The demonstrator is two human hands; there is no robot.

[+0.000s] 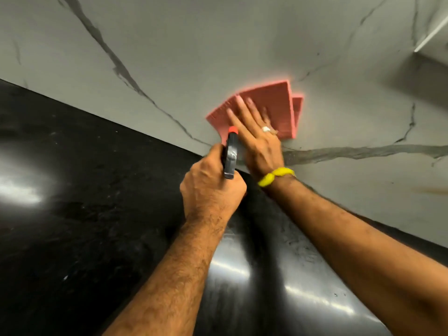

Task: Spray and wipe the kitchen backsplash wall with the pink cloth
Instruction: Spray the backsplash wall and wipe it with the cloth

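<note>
The backsplash wall [218, 44] is pale grey marble with dark veins. A folded pink cloth [274, 100] lies flat against it, just above the counter line. My right hand [257, 139] presses the cloth to the wall with straight fingers; a ring and a yellow wristband show on it. My left hand [211, 187] grips a dark spray bottle [230, 156] with a red nozzle tip that points at the wall beside the cloth. Most of the bottle is hidden under my hand.
A glossy black stone countertop [72, 190] runs below the wall and reflects ceiling lights. A white ledge or shelf edge [429, 35] shows at the top right corner.
</note>
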